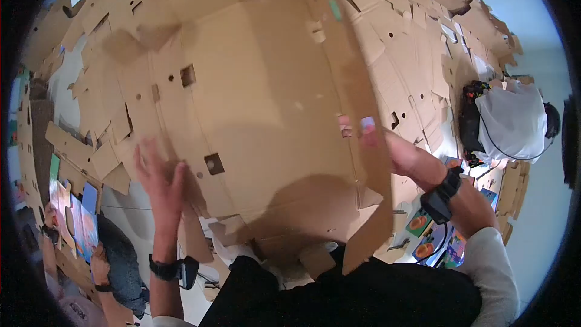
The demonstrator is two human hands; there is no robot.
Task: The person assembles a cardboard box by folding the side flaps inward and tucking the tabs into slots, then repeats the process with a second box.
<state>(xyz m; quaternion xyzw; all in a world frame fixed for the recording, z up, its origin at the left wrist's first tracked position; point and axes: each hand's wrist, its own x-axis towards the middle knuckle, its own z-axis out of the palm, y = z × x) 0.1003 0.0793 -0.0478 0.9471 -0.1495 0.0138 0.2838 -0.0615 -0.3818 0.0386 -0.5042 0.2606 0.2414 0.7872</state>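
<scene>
A large brown cardboard box [272, 97], unfolded flat in the middle with a raised side wall on the right, spreads out before me. My right hand [370, 133] grips that right wall from outside, and some of its fingertips show through a slot. My left hand [160, 175] is at the box's left edge, fingers spread and slightly blurred, palm toward the cardboard. Square cut-outs and small round holes run down the left part of the box. Its near flap [370, 230] stands bent up close to my body.
Flattened cardboard pieces [399, 79] cover the floor all around. On the left, another person's hand [101, 264] holds a colourful printed sheet [85, 221]. Another person in a white top [511, 118] is at the right. Printed cartons [426, 242] lie by my right forearm.
</scene>
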